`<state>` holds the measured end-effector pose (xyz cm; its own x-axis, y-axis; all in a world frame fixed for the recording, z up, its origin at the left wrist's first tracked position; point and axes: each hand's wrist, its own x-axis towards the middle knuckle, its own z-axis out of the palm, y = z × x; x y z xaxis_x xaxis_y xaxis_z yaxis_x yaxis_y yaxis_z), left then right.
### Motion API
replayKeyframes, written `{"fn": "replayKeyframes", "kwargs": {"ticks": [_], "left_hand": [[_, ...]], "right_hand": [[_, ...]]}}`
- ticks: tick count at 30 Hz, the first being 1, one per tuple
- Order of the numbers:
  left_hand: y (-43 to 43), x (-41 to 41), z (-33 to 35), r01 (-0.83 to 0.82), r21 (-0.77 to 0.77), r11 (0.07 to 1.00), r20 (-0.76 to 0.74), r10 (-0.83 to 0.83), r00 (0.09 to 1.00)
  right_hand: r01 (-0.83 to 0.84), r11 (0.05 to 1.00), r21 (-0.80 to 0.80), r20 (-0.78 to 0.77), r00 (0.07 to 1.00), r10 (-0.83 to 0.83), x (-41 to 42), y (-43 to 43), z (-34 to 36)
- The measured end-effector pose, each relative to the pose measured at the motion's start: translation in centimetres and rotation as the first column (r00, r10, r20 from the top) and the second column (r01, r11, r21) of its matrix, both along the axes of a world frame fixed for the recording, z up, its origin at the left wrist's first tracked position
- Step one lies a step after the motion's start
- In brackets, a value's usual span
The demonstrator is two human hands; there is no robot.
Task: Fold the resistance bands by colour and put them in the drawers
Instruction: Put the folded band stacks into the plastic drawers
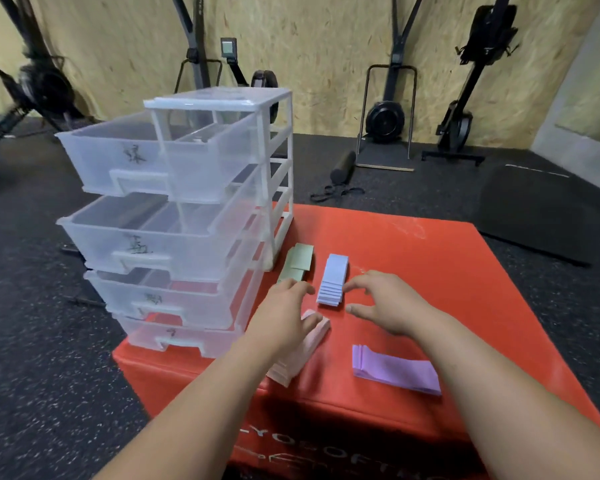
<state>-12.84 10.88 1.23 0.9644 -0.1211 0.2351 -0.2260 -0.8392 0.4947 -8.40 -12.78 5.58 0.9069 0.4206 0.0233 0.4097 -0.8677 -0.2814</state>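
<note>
Reaching with both hands toward the pale blue stack of folded bands (333, 280), which sits mid-way across the red padded box surface (465, 289), just right of the clear plastic drawer unit (187, 202). Left hand (284, 306) has fingers spread and empty, resting over the pink folded stack (302, 348); right hand (385, 303) is also spread wide, holding nothing. Green folded stack (297, 263) lies closest to the drawer unit; purple folded bands (395, 370) lie farthest from it.

Risks, my read:
- Blue stack is fanned, so a loose pinch likely sheds layers.
- Left forearm can knock the pink stack off the edge.
- All four drawers hang out, so the unit may tip if pressed.
- Labels are blurred; wrong-colour drawer possible.
</note>
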Motion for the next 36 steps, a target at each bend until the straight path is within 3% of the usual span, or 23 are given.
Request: {"fn": "replayKeyframes", "kwargs": {"ticks": [11,19,23,25,31,36], "left_hand": [[0.2,7.5,-4.1,-0.352,-0.097,0.931,-0.135,0.338,0.931],[0.9,10.2,-6.4,-0.415,-0.137,0.899,-0.119,0.401,0.908],[1.0,10.4,-6.7,-0.426,-0.172,0.888,-0.1,0.415,0.904],[0.9,10.3,-6.7,-0.428,-0.189,0.884,-0.084,0.42,0.904],[0.9,10.0,-6.5,-0.439,-0.231,0.868,-0.077,0.434,0.898],[1.0,10.0,-7.1,-0.426,-0.184,0.886,-0.056,0.423,0.904]], "right_hand": [[-0.088,0.98,-0.179,-0.043,0.996,0.082,14.6,8.3,-0.7],[-0.2,0.933,-0.298,0.023,0.976,0.217,18.8,11.4,-4.3],[-0.215,0.947,-0.24,0.13,0.959,0.251,18.7,11.3,-5.3],[-0.24,0.962,-0.127,0.183,0.948,0.261,18.0,11.1,-5.8],[-0.407,0.913,0.019,0.054,0.912,0.406,16.2,10.6,-7.3],[-0.168,0.953,0.253,-0.067,0.979,0.19,18.1,10.4,-5.9]]}}
